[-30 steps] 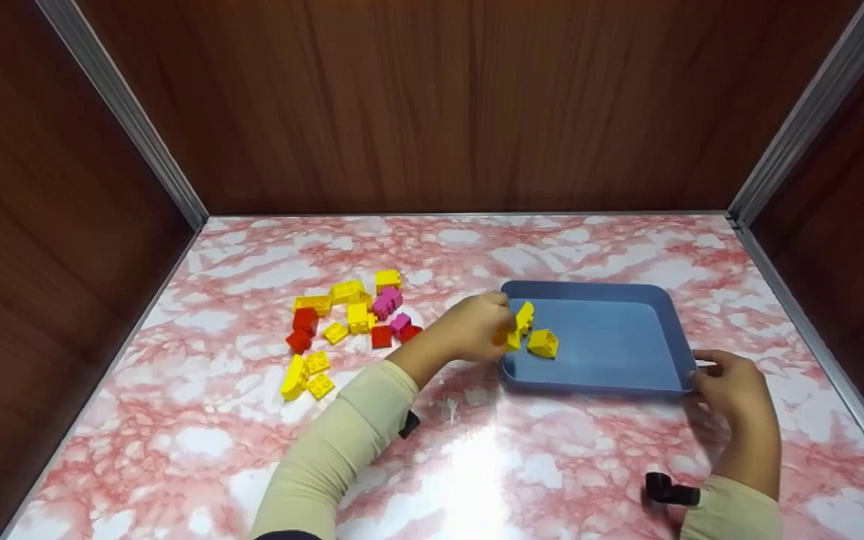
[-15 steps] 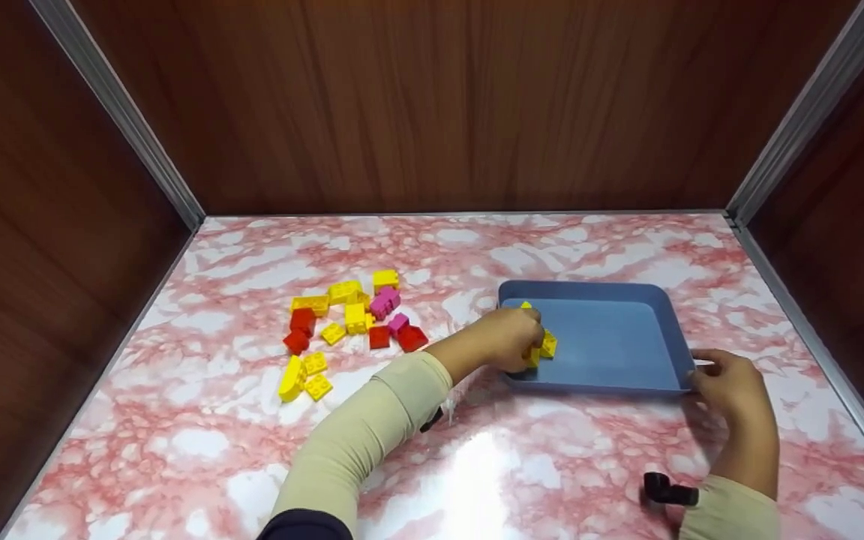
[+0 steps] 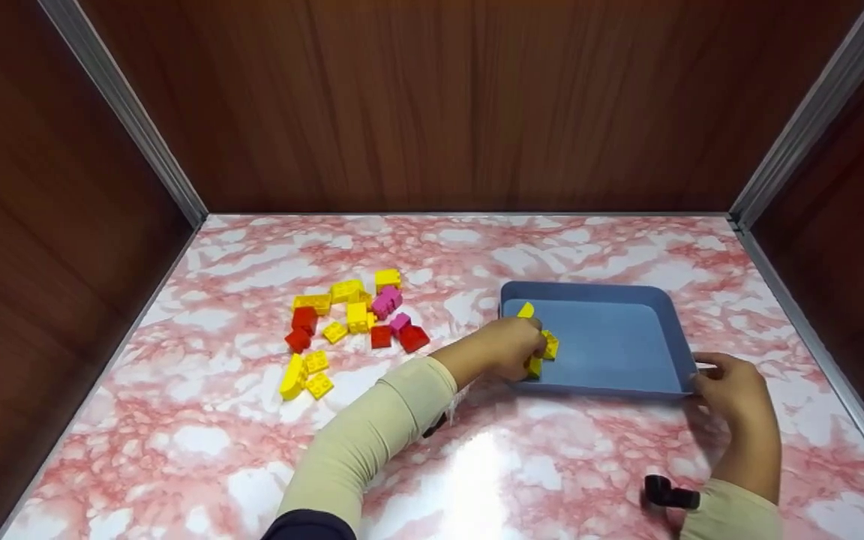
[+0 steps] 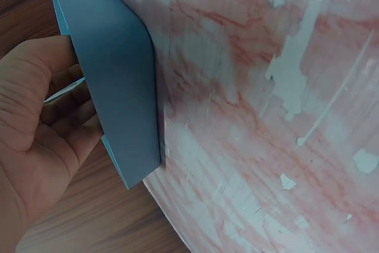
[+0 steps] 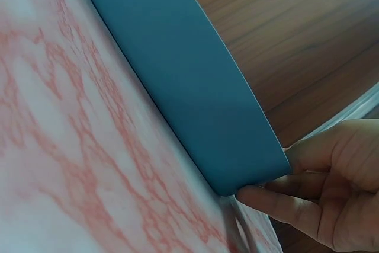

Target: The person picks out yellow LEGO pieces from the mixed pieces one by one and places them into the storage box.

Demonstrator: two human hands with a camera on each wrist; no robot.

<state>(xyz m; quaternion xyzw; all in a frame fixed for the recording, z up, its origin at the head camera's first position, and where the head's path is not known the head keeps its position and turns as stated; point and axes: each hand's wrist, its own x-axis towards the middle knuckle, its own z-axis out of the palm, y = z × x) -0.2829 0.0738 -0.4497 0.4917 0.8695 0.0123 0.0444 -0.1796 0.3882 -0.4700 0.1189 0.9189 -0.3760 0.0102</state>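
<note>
My left hand point(image 3: 511, 346) reaches over the left wall of a blue-grey tray point(image 3: 612, 352), its curled fingers low inside and holding a yellow toy brick point(image 3: 534, 367). Other yellow bricks point(image 3: 550, 345) lie beside those fingertips. In the left wrist view, the tray wall point(image 4: 118, 81) hides the fingertips of the left hand point(image 4: 44, 111). My right hand point(image 3: 732, 386) grips the near right corner of the tray. The right wrist view has the right hand point(image 5: 331, 188) with its fingers around that corner of the tray point(image 5: 195, 99).
Left of the tray, several loose toy bricks lie on the pink marbled table point(image 3: 199, 442): yellow bricks point(image 3: 357, 317), red bricks point(image 3: 304, 321) and magenta bricks point(image 3: 387, 301). Wood-look panels point(image 3: 469, 105) with metal edge strips enclose the back and sides.
The left hand has moved right and down into the tray, carrying a yellow brick, and has stayed nearly still over the last half second. The right hand keeps its place on the tray corner.
</note>
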